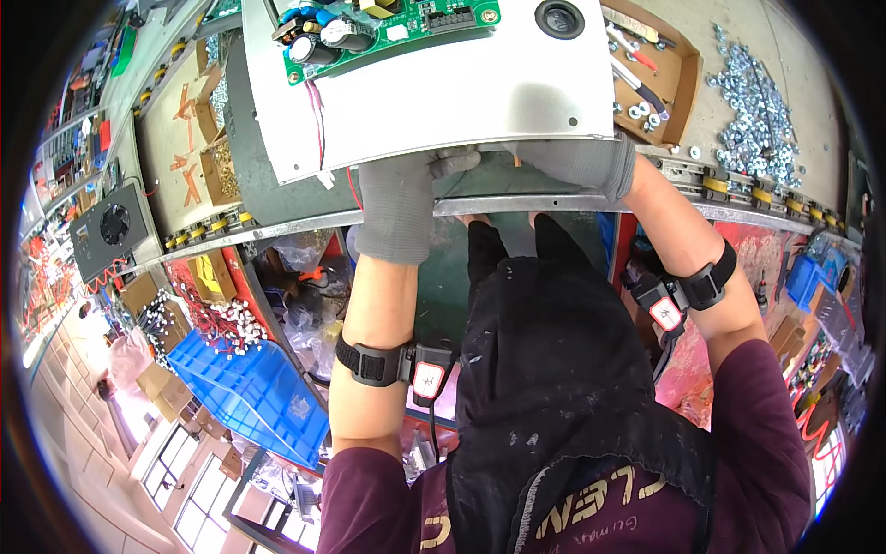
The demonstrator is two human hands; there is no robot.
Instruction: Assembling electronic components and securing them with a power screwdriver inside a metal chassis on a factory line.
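A white metal panel (443,115) carrying a green circuit board (406,37) is before me, above a dark mat on the workbench. My left hand (399,205), in a grey glove, grips the panel's near edge from below, its thumb showing and the other fingers hidden. My right hand (580,168), also gloved, is closed at the same edge farther right, with its fingertips under the metal. Red and black wires (318,120) run from the board to a small white connector (326,179) beside my left hand.
Right of the panel, a cardboard tray (688,88) holds tools and washers, beside a pile of metal screws (752,111). A blue crate (245,397) sits low on the left, below a black box with a fan (115,224). A metal rail (305,219) edges the bench.
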